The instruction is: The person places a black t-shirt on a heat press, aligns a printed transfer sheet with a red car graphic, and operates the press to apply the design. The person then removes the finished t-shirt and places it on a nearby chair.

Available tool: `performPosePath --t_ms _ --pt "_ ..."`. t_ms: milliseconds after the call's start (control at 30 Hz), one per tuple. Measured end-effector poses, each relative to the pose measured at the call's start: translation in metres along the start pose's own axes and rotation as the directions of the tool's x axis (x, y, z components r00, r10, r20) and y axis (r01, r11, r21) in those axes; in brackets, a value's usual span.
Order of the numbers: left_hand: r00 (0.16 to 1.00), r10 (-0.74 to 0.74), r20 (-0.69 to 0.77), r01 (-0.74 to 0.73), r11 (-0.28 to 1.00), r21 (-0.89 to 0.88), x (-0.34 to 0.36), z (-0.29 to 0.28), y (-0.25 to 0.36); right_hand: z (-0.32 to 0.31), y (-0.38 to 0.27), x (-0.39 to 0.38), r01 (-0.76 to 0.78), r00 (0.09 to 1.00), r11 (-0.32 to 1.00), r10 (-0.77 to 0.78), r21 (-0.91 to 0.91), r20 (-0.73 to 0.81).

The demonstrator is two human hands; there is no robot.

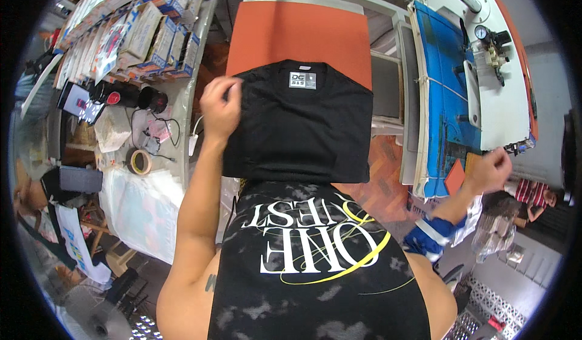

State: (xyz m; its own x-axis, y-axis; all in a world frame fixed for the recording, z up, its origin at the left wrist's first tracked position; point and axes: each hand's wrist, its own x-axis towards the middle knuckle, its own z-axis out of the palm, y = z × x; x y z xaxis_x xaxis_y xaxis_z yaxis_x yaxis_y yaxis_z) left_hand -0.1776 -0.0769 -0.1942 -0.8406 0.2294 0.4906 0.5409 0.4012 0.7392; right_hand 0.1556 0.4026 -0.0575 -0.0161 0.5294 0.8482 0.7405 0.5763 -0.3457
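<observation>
A black T-shirt (291, 128) lies on an orange-red pad (297, 28), its neckline at the far side with a white and grey label inside. Beside the shirt's left shoulder is my left hand (221, 111), fingers curled in; whether any cloth is between them cannot be made out. My right hand (488, 171) is held out far to the right, by the near end of a press machine with a blue sheet (445, 91). Its fingers look bent but are blurred, and anything in them is hidden. A small orange piece (454, 177) lies on the blue sheet near that hand.
To the left, a table carries several boxes (142, 34), a tape roll (140, 162), a black cup (153, 99), cables and clear plastic sheets (142, 206). A pressure gauge (481, 33) sits on the white machine at right. Another person (533, 193) is farther off at right.
</observation>
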Motion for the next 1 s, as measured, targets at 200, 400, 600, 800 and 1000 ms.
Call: performPosePath --t_ms 200,400,600,800,1000 --pt "0.895 -0.432 -0.110 0.440 0.895 0.076 -0.134 -0.092 -0.079 0.000 0.122 0.025 0.352 0.756 0.907 -0.130 -0.231 0.642" --pt "0.911 -0.400 -0.100 0.411 0.896 0.168 -0.237 -0.105 -0.085 0.012 0.084 0.025 0.175 0.760 0.896 0.141 -0.409 0.634" --pt "0.721 -0.676 0.151 0.625 0.729 0.277 -0.350 -0.113 -0.131 -0.030 -0.016 -0.024 0.147 0.784 0.958 0.039 -0.246 0.619" --pt "0.424 -0.797 0.430 0.661 0.597 0.455 -0.457 -0.098 -0.142 -0.073 -0.090 -0.088 0.340 0.884 0.936 -0.350 0.085 0.309" --pt "0.358 -0.736 0.574 0.607 0.651 0.456 -0.573 -0.105 -0.164 -0.085 -0.163 -0.095 0.365 0.844 0.797 -0.502 0.480 0.191"
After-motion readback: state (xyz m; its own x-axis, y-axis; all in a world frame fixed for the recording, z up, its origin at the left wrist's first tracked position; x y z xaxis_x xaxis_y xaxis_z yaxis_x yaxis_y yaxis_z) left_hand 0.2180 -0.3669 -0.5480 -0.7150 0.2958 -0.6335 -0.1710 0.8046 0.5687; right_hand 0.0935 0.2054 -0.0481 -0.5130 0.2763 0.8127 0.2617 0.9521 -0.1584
